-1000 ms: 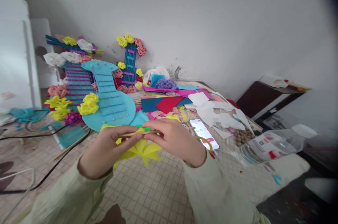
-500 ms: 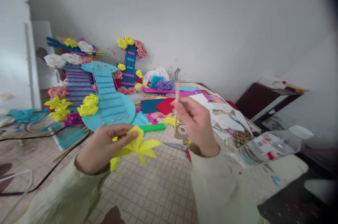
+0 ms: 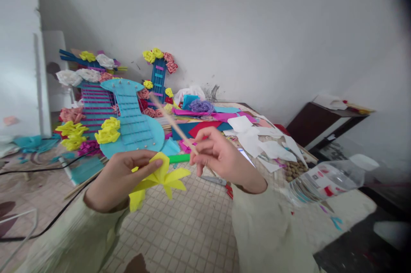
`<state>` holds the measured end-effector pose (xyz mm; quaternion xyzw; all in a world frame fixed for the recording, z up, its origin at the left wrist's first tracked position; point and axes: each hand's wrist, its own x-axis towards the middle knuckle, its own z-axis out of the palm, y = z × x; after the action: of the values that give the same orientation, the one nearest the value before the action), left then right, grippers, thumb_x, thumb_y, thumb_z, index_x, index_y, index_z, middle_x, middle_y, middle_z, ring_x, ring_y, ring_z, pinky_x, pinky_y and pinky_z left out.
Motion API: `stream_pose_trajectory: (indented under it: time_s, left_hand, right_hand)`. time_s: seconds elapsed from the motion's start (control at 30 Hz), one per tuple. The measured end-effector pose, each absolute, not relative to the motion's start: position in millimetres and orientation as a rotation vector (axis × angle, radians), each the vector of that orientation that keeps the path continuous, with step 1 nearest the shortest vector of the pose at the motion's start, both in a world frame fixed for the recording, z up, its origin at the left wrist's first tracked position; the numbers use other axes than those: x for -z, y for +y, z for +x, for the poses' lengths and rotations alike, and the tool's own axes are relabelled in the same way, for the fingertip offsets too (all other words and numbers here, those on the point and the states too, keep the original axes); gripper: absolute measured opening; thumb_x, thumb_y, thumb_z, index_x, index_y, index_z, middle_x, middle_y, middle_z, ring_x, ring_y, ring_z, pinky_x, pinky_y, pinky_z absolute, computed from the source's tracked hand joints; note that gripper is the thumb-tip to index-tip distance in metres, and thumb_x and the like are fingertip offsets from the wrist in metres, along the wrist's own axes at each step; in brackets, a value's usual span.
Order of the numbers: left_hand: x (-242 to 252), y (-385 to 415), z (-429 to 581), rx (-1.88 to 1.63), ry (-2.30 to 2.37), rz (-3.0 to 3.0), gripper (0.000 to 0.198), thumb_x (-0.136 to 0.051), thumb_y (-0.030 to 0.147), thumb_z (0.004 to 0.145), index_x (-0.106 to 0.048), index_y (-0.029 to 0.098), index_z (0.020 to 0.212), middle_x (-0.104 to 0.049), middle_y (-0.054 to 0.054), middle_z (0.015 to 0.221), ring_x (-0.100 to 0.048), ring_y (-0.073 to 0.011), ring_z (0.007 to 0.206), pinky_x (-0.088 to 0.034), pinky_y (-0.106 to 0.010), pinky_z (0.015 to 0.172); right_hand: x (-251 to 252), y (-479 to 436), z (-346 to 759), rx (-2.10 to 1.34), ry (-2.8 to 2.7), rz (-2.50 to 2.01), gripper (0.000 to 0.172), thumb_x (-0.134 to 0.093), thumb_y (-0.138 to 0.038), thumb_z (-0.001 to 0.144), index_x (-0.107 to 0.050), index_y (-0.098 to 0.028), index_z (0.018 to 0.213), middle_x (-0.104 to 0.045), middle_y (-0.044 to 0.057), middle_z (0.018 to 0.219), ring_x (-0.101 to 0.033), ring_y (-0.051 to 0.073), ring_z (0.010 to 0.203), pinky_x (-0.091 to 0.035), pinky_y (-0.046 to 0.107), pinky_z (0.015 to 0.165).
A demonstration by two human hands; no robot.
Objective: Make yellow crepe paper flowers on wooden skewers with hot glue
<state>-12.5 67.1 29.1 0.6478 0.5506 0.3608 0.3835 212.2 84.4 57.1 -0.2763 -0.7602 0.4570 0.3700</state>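
Note:
Pinched between the fingers of my left hand [image 3: 125, 176] is a yellow paper flower [image 3: 165, 178], its pointed petals spread out below the fingertips. My right hand [image 3: 220, 155] grips a thin wooden stick [image 3: 171, 122], which slants up and left past the flower. A green tube-shaped object [image 3: 179, 158] lies behind the flower, its right end hidden by my right fingers. Under my right wrist, scissors [image 3: 214, 180] with red handles rest on the table. Behind my left hand leans a light blue guitar-shaped cutout [image 3: 133, 125] with strings across it and yellow paper flowers [image 3: 108, 130] attached.
Coloured paper and white paper scraps [image 3: 268, 142] spread along the table's back and right. A clear plastic bottle [image 3: 327, 178] lies at the right edge, near a pile of nuts [image 3: 294, 169]. Black cable [image 3: 64, 211] runs across the left side. Decorated panels [image 3: 96, 103] stand against the wall.
The stick has swung from upright to slanting left. My right hand has moved left and down, closer to the flower. My left hand has shifted slightly left with the flower.

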Motion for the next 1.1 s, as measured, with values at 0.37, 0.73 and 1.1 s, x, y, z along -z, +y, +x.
stream_pose_trajectory:
  time_s: [0.37,0.73,1.1]
  left_hand:
    - [-49.8,57.0,-7.4,-0.921,1.394,1.660,0.022,-0.060,0.037,0.069,-0.070,0.019,0.075,-0.071,-0.003,0.078,-0.062,-0.0184,0.071,-0.050,-0.023,0.057]
    - [-53.5,51.4,-3.6,-0.981,1.498,1.748,0.020,-0.067,0.036,0.061,-0.069,0.019,0.070,-0.071,-0.001,0.075,-0.060,-0.0167,0.071,-0.047,-0.019,0.059]
    - [-49.7,50.6,3.3,-0.962,1.456,1.715,0.019,-0.062,0.036,0.066,-0.070,0.020,0.071,-0.071,-0.002,0.076,-0.062,-0.0177,0.071,-0.049,-0.021,0.058]
  right_hand:
    - [-60.0,81.7,212.2,-0.901,-2.385,-0.779,0.016,-0.040,-0.011,0.086,-0.047,-0.019,0.097,-0.060,-0.001,0.079,-0.057,0.008,0.065,-0.045,0.021,0.062]
    - [-60.0,84.9,213.8,-0.572,-2.496,-0.882,0.013,-0.045,-0.015,0.084,-0.052,-0.020,0.094,-0.060,-0.002,0.075,-0.054,0.011,0.069,-0.039,0.025,0.066]
    - [-56.2,87.0,212.2,-0.591,-2.500,-0.929,0.020,-0.048,-0.034,0.084,-0.052,-0.020,0.098,-0.060,0.000,0.080,-0.055,0.012,0.069,-0.040,0.022,0.059]
